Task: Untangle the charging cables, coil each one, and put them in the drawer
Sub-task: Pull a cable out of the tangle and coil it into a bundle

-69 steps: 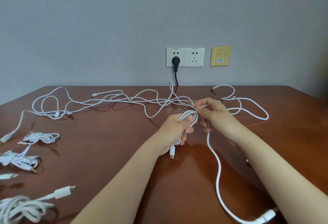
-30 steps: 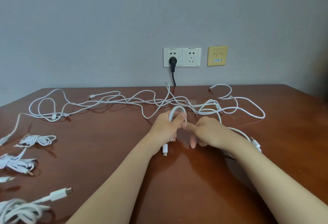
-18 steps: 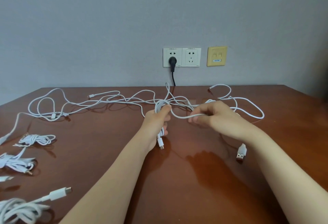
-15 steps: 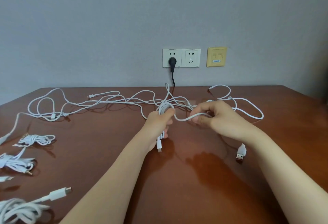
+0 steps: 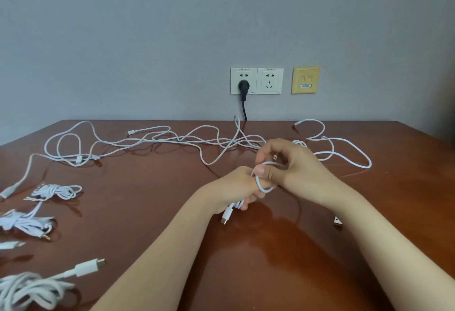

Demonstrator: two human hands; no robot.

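Note:
My left hand grips a coil of white charging cable at the middle of the brown table, and a plug hangs below the fist. My right hand pinches the same cable's loop just right of the coil, touching the left hand. This cable's USB end lies beside my right forearm. A tangle of white cables spreads across the table's far side. No drawer is in view.
Several coiled white cables lie along the left edge. Wall sockets with a black plug and a yellow wall plate are on the grey wall behind the table.
My right hand has swung the loose cable back to the left hand, laying another loop on the coil. The free tail has shortened, and its USB end now lies beside my right forearm.

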